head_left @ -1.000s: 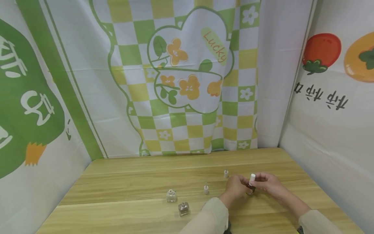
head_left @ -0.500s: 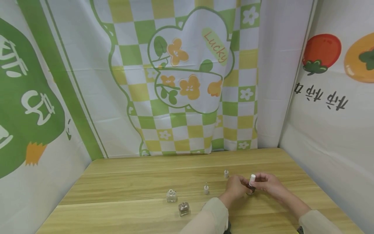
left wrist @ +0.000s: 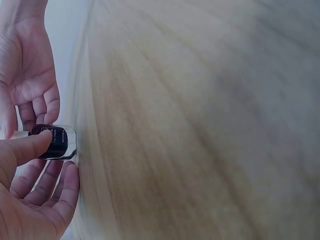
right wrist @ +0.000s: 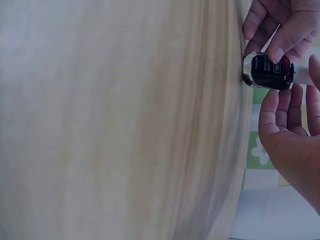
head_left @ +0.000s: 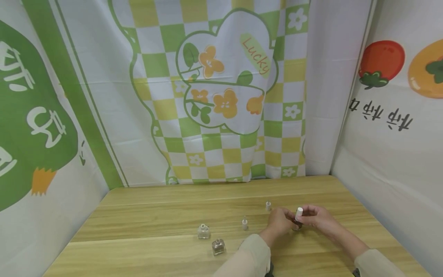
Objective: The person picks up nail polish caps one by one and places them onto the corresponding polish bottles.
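Observation:
A dark nail polish bottle (right wrist: pixel 265 72) with white lettering stands upright on the table near its right side. My left hand (head_left: pixel 278 222) grips the bottle, its thumb (left wrist: pixel 34 146) lying across the glass. On the bottle's neck is a tall white cap (head_left: pixel 299 214), pinched between the thumb and fingers of my right hand (head_left: pixel 320 221). In the right wrist view a thin pale gap shows between the cap and the dark bottle; whether they touch cannot be told.
Left of my hands stand a pale uncapped bottle (head_left: pixel 203 232) and a brownish uncapped bottle (head_left: pixel 218 247). Two white brush caps, a nearer one (head_left: pixel 244 224) and a farther one (head_left: pixel 268 206), stand brush-up on the wooden table (head_left: pixel 155 215). Printed cloth (head_left: pixel 214 146) hangs behind.
The white cap in my right hand appears very slightly lower. Both hands keep their places round the bottle, and the other bottles and caps stay put.

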Motion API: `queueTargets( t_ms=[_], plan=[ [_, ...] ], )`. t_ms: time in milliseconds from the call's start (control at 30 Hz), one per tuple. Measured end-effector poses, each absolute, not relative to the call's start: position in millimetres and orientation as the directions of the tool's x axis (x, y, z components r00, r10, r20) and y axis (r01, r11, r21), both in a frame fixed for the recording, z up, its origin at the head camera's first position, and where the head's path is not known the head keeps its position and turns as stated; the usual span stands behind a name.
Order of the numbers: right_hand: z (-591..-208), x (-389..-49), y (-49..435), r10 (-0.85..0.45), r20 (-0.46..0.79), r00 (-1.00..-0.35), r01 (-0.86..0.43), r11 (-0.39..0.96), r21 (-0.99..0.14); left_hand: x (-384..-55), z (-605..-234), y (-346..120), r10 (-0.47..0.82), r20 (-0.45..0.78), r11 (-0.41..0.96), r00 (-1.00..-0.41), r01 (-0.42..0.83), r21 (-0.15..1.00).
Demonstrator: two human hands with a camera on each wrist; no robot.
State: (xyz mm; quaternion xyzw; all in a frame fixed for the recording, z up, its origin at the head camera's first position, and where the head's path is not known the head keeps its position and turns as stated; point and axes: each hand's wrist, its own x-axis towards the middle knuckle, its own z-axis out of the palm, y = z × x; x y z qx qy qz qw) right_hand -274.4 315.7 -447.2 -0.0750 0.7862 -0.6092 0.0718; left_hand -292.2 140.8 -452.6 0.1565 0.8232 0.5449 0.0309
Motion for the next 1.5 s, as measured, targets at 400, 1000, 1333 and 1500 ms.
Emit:
queueTargets(
  t_ms=[400, 1000, 1333, 1500],
  plan=[
    [-438.7, -271.3, 321.3, -0.222, 0.02, -0.975, -0.075, 0.241, -0.968, -294.6, -451.1, 136.5, 0.281, 0.1, 0.313, -0.954, 0.189, 0.931],
    [-399.1, -256.8, 323.6, -0.075, 0.239, -0.968, -0.25, 0.285, -0.925, -282.1, -403.8, 115.7, 0.283, 0.122, 0.216, -0.951, 0.187, 0.958],
    [-369.5, -241.6, 307.4, -0.005, 0.371, -0.929, -0.366, 0.17, -0.915, -274.2, -374.0, 74.9, 0.388, 0.19, 0.198, -0.902, 0.283, 0.938],
    [-364.4, -233.1, 287.5, -0.03, 0.394, -0.919, -0.394, 0.127, -0.91, -272.7, -364.2, 43.8, 0.391, 0.22, 0.217, -0.893, 0.322, 0.922]
  ],
)
